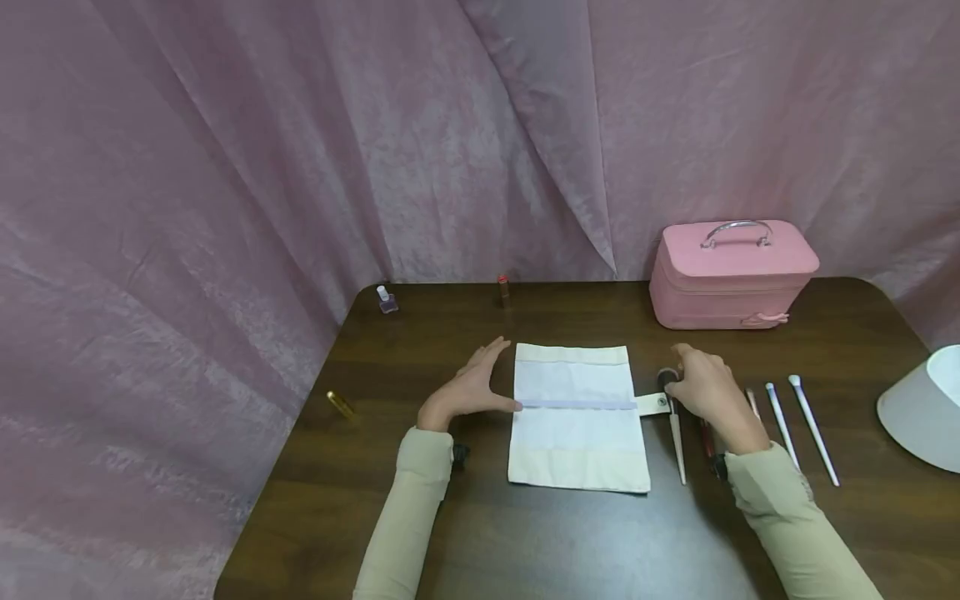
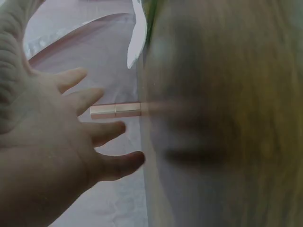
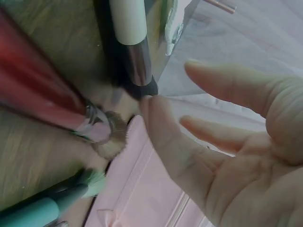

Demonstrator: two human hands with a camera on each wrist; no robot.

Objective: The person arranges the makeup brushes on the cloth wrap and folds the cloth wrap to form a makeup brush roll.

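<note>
An unfolded white cloth roll (image 1: 577, 454) lies flat on the table, with a strap across its middle and a snap tab on the right. My left hand (image 1: 472, 387) is at its left edge, fingers spread and thumb tip at the strap's end. Over the snap tab's right side hovers my right hand (image 1: 708, 387), its fingers loosely bent with nothing between them. Closest to those fingers is a makeup brush (image 1: 677, 446) with dark bristles and a pale handle. A red-handled brush (image 3: 42, 75) lies beside it, partly hidden under the right arm in the head view.
More brushes, including a white one (image 1: 816, 433), lie to the right. A pink case (image 1: 735, 292) stands at the back and a white lampshade (image 1: 926, 408) at far right. Nail polish (image 1: 387, 301), a red-topped tube (image 1: 503, 288) and a gold tube (image 1: 341, 404) sit leftward.
</note>
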